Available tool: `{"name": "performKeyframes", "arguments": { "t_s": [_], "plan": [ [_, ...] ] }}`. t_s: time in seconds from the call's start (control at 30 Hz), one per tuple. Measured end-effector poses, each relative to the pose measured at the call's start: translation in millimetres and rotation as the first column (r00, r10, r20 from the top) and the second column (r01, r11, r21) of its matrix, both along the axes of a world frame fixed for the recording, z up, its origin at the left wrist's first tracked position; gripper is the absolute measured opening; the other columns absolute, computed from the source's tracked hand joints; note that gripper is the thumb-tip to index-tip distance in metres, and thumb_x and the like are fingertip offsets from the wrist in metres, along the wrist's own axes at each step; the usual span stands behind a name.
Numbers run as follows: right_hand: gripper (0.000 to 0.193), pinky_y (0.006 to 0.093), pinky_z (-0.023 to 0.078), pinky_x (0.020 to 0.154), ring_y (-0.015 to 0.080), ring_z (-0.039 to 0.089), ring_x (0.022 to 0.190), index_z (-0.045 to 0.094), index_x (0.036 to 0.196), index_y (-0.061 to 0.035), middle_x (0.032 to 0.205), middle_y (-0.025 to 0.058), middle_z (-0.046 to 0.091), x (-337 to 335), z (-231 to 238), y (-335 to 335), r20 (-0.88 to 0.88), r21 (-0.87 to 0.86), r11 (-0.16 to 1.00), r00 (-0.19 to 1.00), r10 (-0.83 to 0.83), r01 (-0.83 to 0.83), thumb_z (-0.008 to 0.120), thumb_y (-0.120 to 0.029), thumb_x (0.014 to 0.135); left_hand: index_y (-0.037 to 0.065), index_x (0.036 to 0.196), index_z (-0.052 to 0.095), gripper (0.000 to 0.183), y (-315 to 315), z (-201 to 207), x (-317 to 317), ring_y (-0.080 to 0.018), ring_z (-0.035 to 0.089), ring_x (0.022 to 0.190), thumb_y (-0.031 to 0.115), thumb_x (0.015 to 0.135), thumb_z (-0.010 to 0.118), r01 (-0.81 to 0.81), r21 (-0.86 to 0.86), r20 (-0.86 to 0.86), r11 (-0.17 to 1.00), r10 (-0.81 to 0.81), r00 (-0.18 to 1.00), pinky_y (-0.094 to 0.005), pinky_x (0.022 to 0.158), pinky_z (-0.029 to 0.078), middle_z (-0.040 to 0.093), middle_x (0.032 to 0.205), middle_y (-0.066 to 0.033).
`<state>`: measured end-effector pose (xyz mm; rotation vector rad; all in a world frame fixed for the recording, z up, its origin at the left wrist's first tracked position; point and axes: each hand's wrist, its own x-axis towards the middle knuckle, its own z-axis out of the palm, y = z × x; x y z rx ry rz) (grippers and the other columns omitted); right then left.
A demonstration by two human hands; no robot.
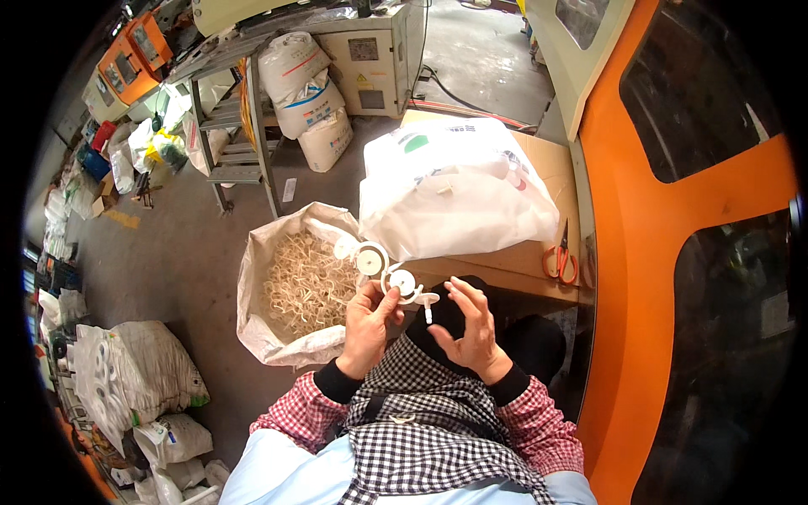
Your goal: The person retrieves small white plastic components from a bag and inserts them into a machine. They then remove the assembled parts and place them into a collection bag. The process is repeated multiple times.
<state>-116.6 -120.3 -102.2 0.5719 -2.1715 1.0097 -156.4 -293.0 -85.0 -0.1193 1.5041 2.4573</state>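
Observation:
My left hand (pixel 370 324) grips a white moulded plastic piece (pixel 383 268) made of round discs joined by a thin runner; it sticks up and left from my fingers. My right hand (pixel 470 326) pinches a small white part (pixel 427 305) at the right end of that same piece, between thumb and fingertips. Both hands are held close together over my lap, above a black-and-white checked apron (pixel 421 421).
An open white sack (pixel 295 286) full of pale plastic scraps stands left of my hands. A large white plastic bag (pixel 454 194) lies on a cardboard-covered table (pixel 539 160), with orange-handled scissors (pixel 560 261) near its right edge. An orange machine (pixel 640 252) stands to the right. More sacks (pixel 139 370) sit at lower left.

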Motion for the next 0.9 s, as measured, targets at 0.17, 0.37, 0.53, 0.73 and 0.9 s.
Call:
{"name": "performKeyframes", "arguments": {
  "t_s": [0.17,0.37,0.53,0.73,0.9],
  "plan": [
    [0.055,0.0268,0.054,0.067,0.0198,0.063,0.083,0.05,0.118,0.0001,0.108,0.016,0.056,1.8,7.6,-11.6,0.266,-0.277,0.96,0.957,0.114,-0.037,0.075,-0.009,0.071,0.002,0.094,0.054,0.011,-0.8,2.1,6.2,-0.0093,0.057,0.065,0.013,0.091,0.055,0.081,0.043,-0.01,0.996,-0.081,0.997,-0.0203,0.058,0.046,0.06,0.079,-0.0042],
    [0.058,0.0251,0.054,0.071,0.0162,0.064,0.078,0.053,0.119,0.0012,0.098,0.0118,0.058,7.9,20.7,-14.2,0.278,-0.338,0.94,0.948,0.152,-0.051,0.077,-0.002,0.066,0.001,0.101,0.05,0.014,5.1,22.7,14.4,-0.019,0.064,0.083,0.013,0.093,0.049,0.114,0.12,-0.018,0.986,-0.113,0.993,-0.0287,0.073,0.054,0.062,0.094,-0.0114],
    [0.055,0.0272,0.054,0.067,0.0187,0.064,0.076,0.051,0.121,0.0009,0.096,0.0131,0.058,10.4,26.3,-9.8,0.253,-0.219,0.974,0.961,0.113,-0.057,0.074,-0.008,0.072,0.001,0.106,0.049,0.015,4.9,25.9,14.1,-0.0203,0.065,0.084,0.011,0.095,0.045,0.154,0.123,-0.052,0.98,-0.149,0.988,-0.0308,0.075,0.055,0.062,0.098,-0.012],
    [0.05,0.0287,0.052,0.065,0.02,0.061,0.075,0.049,0.122,0.0008,0.095,0.014,0.057,7.9,32.7,-6.7,0.277,-0.193,0.974,0.946,0.172,-0.12,0.07,-0.008,0.077,0.001,0.107,0.049,0.017,0.9,22.0,12.5,-0.0204,0.065,0.081,0.011,0.094,0.046,0.15,0.133,-0.052,0.98,-0.144,0.988,-0.0312,0.072,0.055,0.062,0.097,-0.0121],
    [0.055,0.0322,0.048,0.067,0.0241,0.058,0.078,0.046,0.123,-0.0002,0.093,0.0155,0.057,7.7,48.7,-12.1,0.408,-0.188,0.963,0.876,0.255,-0.193,0.07,-0.01,0.074,0.002,0.107,0.052,0.017,-5.5,17.5,19.3,-0.0188,0.063,0.083,0.01,0.093,0.048,0.044,0.075,-0.001,0.996,-0.044,0.999,-0.0323,0.073,0.055,0.061,0.099,-0.01]
  ]
}}
